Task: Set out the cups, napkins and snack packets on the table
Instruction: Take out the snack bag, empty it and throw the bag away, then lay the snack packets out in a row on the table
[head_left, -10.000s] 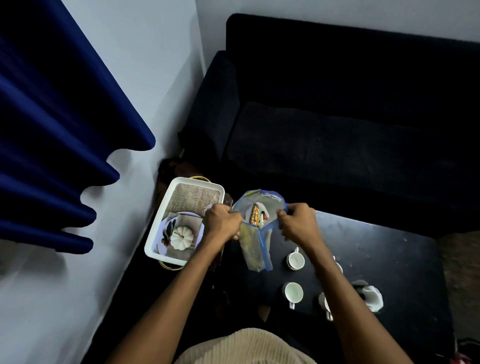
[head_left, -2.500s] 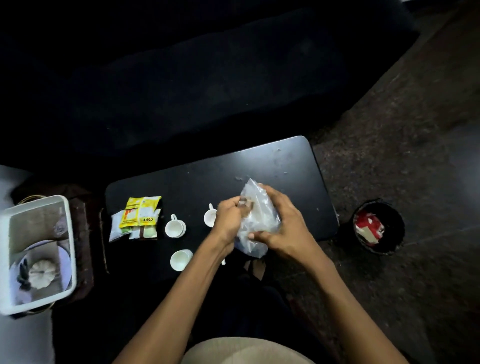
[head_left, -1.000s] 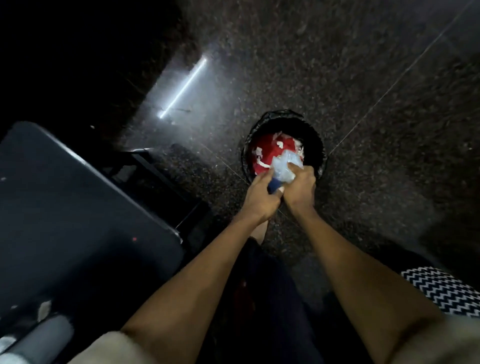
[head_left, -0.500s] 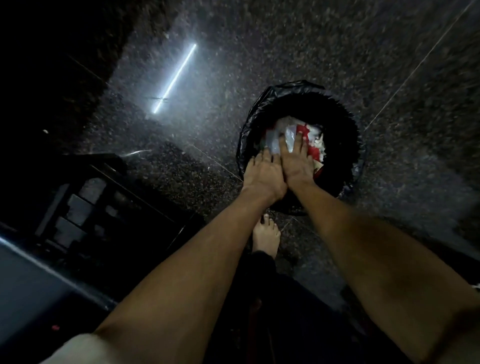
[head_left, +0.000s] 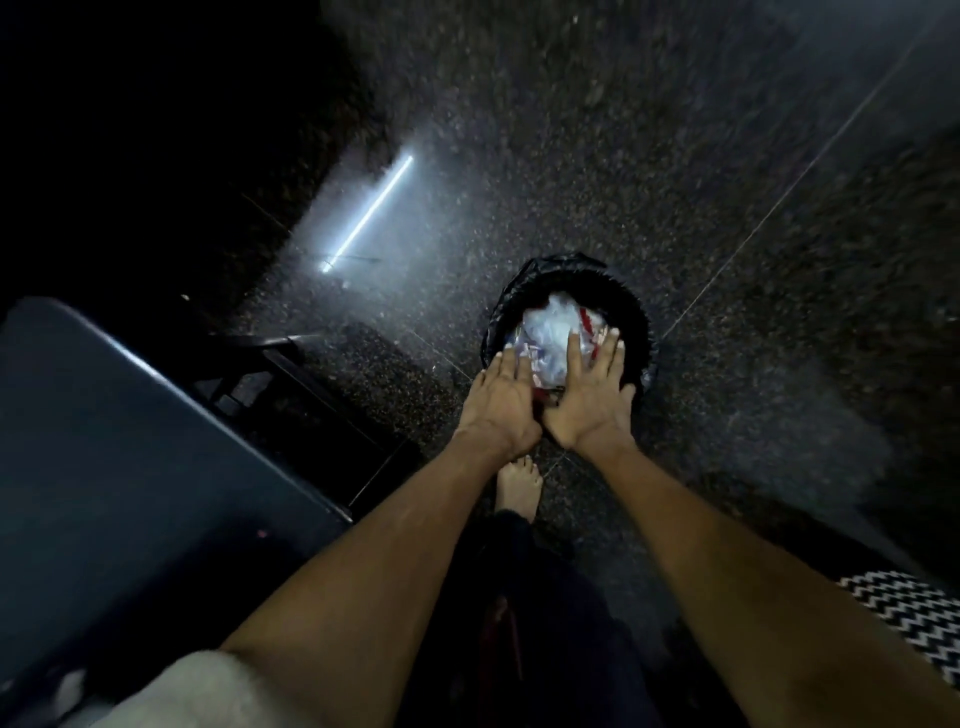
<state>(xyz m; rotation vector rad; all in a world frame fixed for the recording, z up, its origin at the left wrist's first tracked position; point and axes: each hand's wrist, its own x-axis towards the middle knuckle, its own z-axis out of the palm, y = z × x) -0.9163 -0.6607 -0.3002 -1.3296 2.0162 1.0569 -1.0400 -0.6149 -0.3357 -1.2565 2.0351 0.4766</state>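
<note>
Both my hands are stretched over a small round bin (head_left: 636, 317) lined with a black bag, standing on the floor. My left hand (head_left: 501, 400) lies flat with fingers spread at the bin's near-left rim. My right hand (head_left: 592, 395) is flat too, its fingers resting on the crumpled clear plastic bag (head_left: 550, 338) that lies on top of the red and white rubbish in the bin. Neither hand grips anything. The cups, napkins and snack packets are out of view.
The dark table (head_left: 104, 441) fills the lower left, its corner near my left forearm. My bare foot (head_left: 517, 486) stands on the speckled stone floor just before the bin. A zigzag-patterned cloth (head_left: 919, 618) shows at the right edge.
The crumpled plastic bag went from my hands into the bin. Since half a second ago my hands have drawn back a little and spread flat over the bin's near rim.
</note>
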